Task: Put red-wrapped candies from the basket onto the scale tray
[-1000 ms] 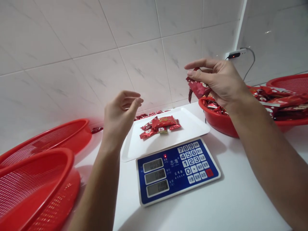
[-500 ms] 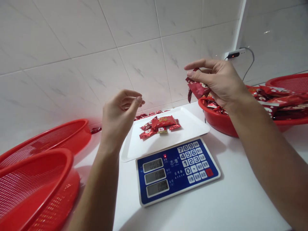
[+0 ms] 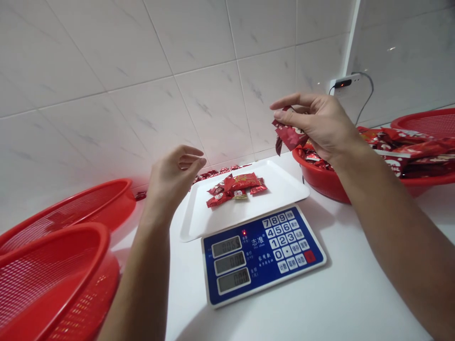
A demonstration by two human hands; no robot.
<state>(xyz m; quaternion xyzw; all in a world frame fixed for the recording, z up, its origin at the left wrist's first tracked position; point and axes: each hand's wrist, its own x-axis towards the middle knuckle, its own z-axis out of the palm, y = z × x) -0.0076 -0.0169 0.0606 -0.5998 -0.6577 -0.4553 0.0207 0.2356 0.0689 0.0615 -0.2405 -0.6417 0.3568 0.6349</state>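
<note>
My right hand (image 3: 318,121) is closed on red wrapped candies (image 3: 289,135), held up in front of the wall at the back right. Their crimped wrapper ends hang below my thumb and fingertips. My left hand (image 3: 174,177) is raised by the left side of the white weighing tray (image 3: 192,218). Its fingers are bent, the thumb stands apart from them, and nothing shows between. On the tray lies a small heap of red wrapped candies (image 3: 238,185). In front of it, the blue scale panel (image 3: 263,255) has lit digits, keys and a red light.
Two red mesh baskets (image 3: 106,239) stand at the left. A red basin (image 3: 322,182) filled with wrapped packets is at the right, with another red basket (image 3: 423,121) behind. More candies (image 3: 223,170) lie along the tiled wall. A socket with a cable (image 3: 346,83) is on the wall.
My left hand has come down slightly and a little to the left. My right hand stays nearly in place, still holding the candies. The heap on the tray looks the same.
</note>
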